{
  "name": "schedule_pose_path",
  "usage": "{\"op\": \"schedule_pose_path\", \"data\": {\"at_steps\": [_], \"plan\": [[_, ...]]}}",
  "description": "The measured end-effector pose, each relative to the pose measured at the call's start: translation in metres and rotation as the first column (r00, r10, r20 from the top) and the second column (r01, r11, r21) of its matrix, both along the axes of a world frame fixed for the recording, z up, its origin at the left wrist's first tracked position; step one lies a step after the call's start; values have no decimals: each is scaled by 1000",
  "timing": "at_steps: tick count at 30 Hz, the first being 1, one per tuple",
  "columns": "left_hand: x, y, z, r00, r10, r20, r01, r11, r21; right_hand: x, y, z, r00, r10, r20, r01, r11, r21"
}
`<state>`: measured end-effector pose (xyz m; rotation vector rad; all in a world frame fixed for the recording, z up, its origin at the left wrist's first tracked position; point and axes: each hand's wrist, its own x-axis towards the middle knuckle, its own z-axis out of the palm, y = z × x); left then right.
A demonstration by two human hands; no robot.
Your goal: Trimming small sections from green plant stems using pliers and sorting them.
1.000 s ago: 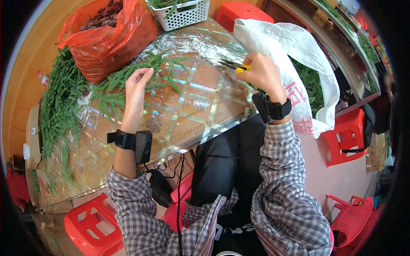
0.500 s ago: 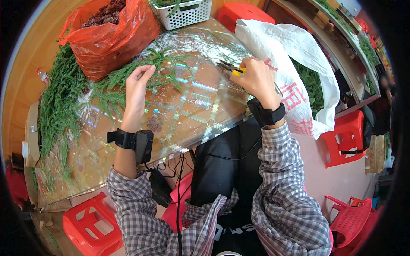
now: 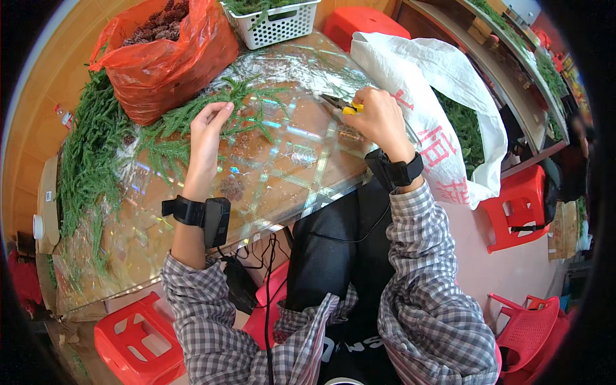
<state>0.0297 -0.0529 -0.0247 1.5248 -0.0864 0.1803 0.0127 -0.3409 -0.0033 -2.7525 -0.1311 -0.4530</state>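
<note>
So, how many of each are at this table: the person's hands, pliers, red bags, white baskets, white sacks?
Left hand and right hand: 2
Yellow-handled pliers: 1
Red bag: 1
White basket: 1
White sack: 1
Total: 6

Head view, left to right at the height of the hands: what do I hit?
Pile of green sprigs → red plastic bag of pine cones → left hand → yellow-handled pliers → right hand → white sack.
</note>
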Motion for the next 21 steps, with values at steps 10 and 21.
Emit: {"op": "schedule_pose_path", "data": {"at_steps": [10, 21], "plan": [[0, -1, 0, 1000, 6, -1, -6, 1000, 4, 9, -14, 1, 984, -99, 146, 88, 993, 83], [-1, -1, 0, 1000, -6, -2, 5, 1000, -7, 11, -13, 2, 989, -118, 94, 113, 992, 58]]}}
